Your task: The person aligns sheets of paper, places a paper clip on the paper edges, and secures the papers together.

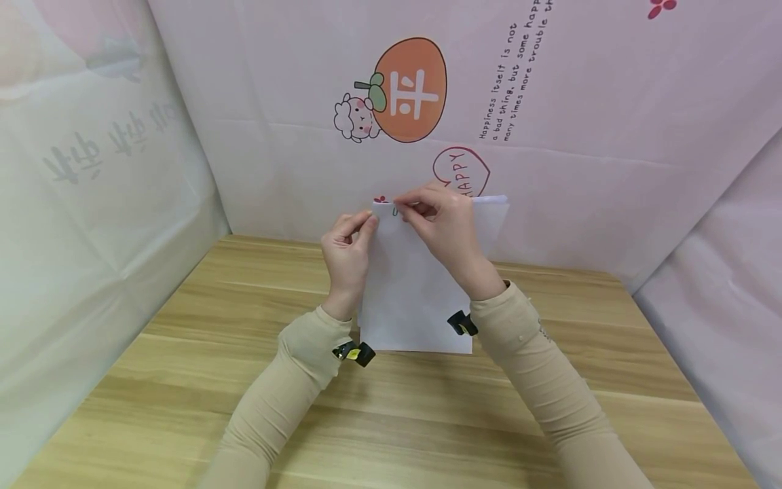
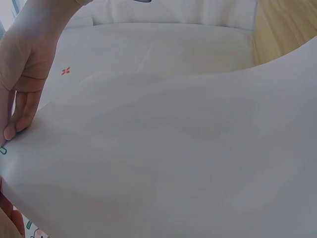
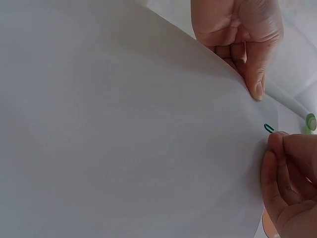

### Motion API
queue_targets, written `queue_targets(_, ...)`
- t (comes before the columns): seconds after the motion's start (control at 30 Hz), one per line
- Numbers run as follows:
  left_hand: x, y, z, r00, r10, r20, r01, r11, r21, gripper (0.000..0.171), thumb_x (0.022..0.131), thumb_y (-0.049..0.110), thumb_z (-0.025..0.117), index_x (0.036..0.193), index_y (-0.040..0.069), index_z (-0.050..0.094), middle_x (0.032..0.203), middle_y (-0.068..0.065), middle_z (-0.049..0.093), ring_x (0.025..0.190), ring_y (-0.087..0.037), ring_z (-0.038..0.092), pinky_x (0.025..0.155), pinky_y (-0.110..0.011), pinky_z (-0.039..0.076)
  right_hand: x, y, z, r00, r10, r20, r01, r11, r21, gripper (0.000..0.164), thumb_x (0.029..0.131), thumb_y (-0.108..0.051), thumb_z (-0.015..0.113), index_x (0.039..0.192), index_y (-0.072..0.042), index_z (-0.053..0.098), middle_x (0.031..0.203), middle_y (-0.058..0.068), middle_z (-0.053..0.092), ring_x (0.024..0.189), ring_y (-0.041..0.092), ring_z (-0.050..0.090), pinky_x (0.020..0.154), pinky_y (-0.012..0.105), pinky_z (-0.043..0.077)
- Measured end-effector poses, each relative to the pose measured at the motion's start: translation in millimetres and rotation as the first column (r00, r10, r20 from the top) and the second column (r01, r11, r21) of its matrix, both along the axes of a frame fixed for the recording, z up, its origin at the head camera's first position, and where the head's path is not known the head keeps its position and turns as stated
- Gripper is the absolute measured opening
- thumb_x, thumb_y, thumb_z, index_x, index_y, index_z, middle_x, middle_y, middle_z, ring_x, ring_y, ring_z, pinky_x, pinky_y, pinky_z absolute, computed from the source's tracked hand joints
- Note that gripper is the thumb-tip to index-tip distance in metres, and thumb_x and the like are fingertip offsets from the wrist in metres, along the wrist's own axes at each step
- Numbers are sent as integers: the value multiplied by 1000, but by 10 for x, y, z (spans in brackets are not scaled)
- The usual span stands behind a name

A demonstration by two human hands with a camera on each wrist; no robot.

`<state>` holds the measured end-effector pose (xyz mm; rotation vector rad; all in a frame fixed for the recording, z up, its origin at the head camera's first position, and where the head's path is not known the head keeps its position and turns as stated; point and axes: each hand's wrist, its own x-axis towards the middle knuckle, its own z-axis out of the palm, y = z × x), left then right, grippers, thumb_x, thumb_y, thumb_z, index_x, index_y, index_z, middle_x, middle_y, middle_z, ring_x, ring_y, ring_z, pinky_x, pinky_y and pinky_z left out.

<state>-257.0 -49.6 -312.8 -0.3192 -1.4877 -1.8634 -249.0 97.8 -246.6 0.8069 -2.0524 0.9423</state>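
White sheets of paper (image 1: pixel 415 292) are held up above the table, their lower edge toward the person. My left hand (image 1: pixel 347 255) pinches the upper left corner between thumb and fingers. A small green paper clip (image 3: pixel 268 128) sits over the top edge near that corner, with one looped end showing on the paper. My right hand (image 1: pixel 444 224) pinches the clip's other end at the edge, thumb and fingertips hiding part of it. In the left wrist view the clip (image 2: pixel 3 150) shows at the far left, below the fingers of the right hand (image 2: pixel 25 74).
A wooden table (image 1: pixel 427 421) lies beneath the hands. Behind it hangs a pale printed cloth (image 1: pixel 275 102) with an orange fruit drawing and lettering. More cloth (image 1: pixel 91 224) closes off the left side. Each sleeve carries a small black wrist device (image 1: pixel 360 353).
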Motion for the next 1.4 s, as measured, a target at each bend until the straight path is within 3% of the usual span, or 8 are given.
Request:
queue_targets(0.3, 4, 1, -5, 1000, 13, -19, -13, 1000, -12, 16, 82, 7, 72, 90, -8, 72, 74, 13, 62, 74, -6, 56, 63, -23, 41, -5, -4, -8, 1000, 3, -12, -3, 1000, -4, 8, 82, -9, 73, 89, -7, 76, 82, 5, 72, 69, 12, 66, 66, 24, 55)
queue_targets(0.57, 17, 7, 3, 999, 24, -21, -25, 1000, -19, 17, 83, 8, 72, 90, -7, 72, 76, 3, 65, 74, -7, 56, 62, -23, 40, -14, -5, -6, 1000, 1, -21, -1, 1000, -6, 8, 82, -9, 73, 89, -7, 76, 83, 5, 72, 70, 13, 66, 66, 25, 55)
queue_targets(0.87, 8, 12, 10, 999, 17, -36, -17, 1000, -5, 16, 82, 5, 72, 90, -9, 72, 74, 16, 63, 73, -5, 56, 61, -16, 39, -4, -7, 14, 1000, 9, -30, -9, 1000, 0, 7, 82, -8, 73, 88, -6, 76, 83, 5, 72, 70, 12, 66, 66, 22, 54)
queue_targets(1.4, 24, 18, 34, 1000, 15, 0, -15, 1000, 24, 16, 83, 3, 71, 92, -10, 71, 73, 10, 62, 66, -4, 50, 57, -19, 35, 15, -20, 22, 998, 41, -47, -42, 999, -18, 6, 80, -7, 74, 86, -6, 77, 84, 5, 71, 73, 13, 66, 67, 23, 55)
